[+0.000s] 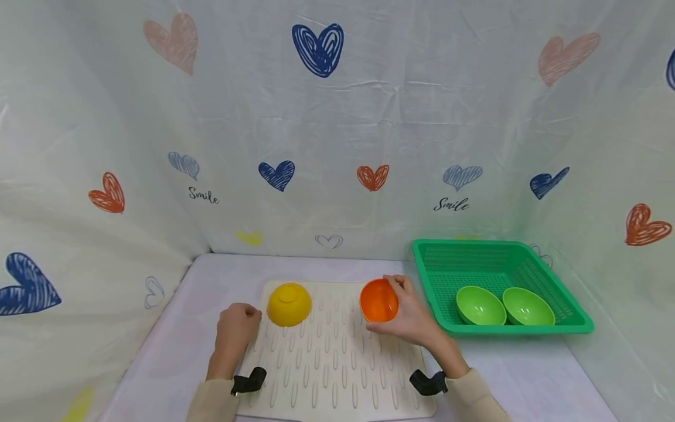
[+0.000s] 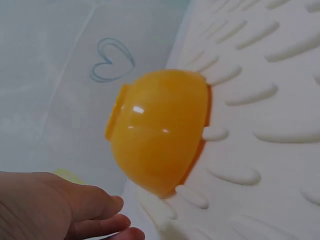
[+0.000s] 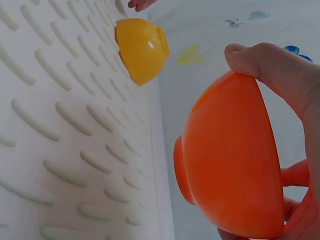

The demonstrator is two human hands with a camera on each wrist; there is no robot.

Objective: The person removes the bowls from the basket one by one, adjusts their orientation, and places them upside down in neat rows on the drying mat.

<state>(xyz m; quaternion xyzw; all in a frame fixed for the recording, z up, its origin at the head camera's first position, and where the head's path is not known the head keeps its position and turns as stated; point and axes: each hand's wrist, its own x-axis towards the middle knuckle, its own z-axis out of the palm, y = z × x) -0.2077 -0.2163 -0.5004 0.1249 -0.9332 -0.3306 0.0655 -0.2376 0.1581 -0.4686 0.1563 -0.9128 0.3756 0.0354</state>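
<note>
An orange bowl [image 1: 378,300] hangs above the white ridged mat [image 1: 337,357], its hollow facing up. My right hand [image 1: 408,313] grips it by the rim, thumb on one side and fingers on the other. In the right wrist view, the foot of the orange bowl [image 3: 232,160] points toward the mat. A yellow bowl [image 1: 289,305] lies upside down on the mat at the far left corner. Beside it rests my left hand [image 1: 237,328], fingers loosely curled with nothing in them. The left wrist view has the yellow bowl [image 2: 162,132] apart from those fingers.
At the right stands a green plastic basket [image 1: 429,293]. Inside it two light green bowls, a left one [image 1: 480,306] and a right one [image 1: 528,307], lean along the near side. A white curtain [image 1: 337,129] printed with hearts closes off the table's back and sides.
</note>
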